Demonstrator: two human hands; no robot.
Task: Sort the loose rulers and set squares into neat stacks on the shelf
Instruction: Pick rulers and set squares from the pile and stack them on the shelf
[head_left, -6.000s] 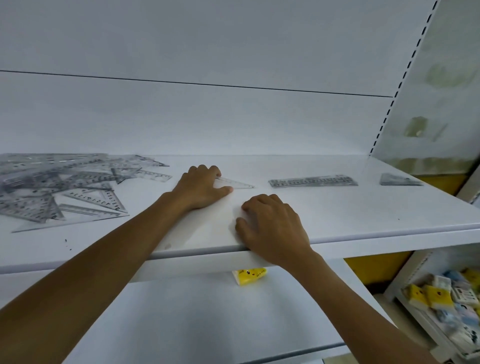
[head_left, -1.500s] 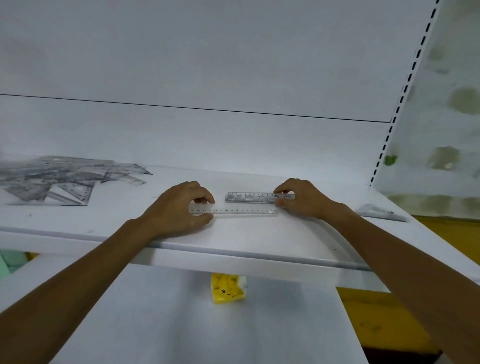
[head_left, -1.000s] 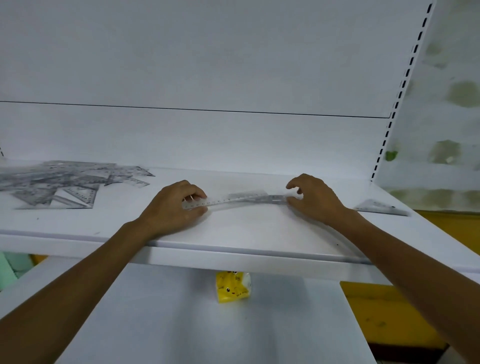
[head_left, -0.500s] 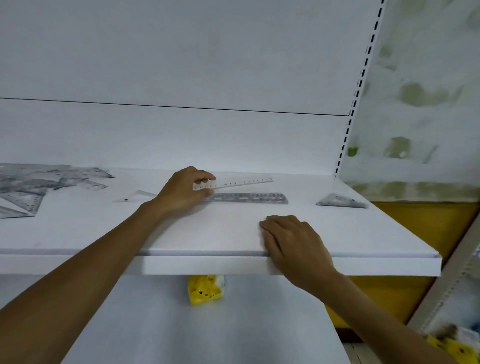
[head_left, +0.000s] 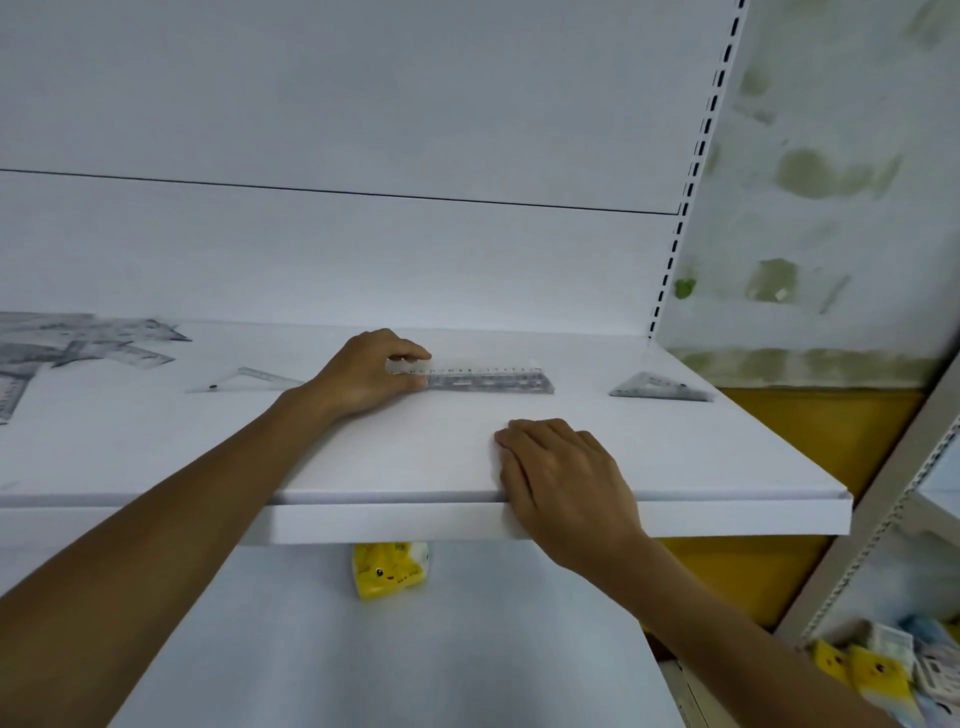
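Observation:
My left hand (head_left: 366, 371) pinches the left end of a clear ruler (head_left: 485, 370) and holds it right on top of the ruler stack (head_left: 493, 383) in the middle of the white shelf (head_left: 675, 467). My right hand (head_left: 558, 475) lies flat on the shelf's front edge, holding nothing. A clear set square (head_left: 244, 378) lies alone to the left of my left hand. Another set square stack (head_left: 660, 387) sits at the right end of the shelf. A loose pile of rulers and set squares (head_left: 67, 343) covers the far left.
The slotted upright (head_left: 691, 171) and a stained wall bound the shelf on the right. A yellow packet (head_left: 389, 569) lies on the lower shelf under the front edge. More small packets (head_left: 883, 665) fill a rack at the bottom right.
My left hand has lowered the clear ruler from a raised tilt down onto the ruler stack. My right hand stays on the shelf's front edge, where it went after leaving the rulers.

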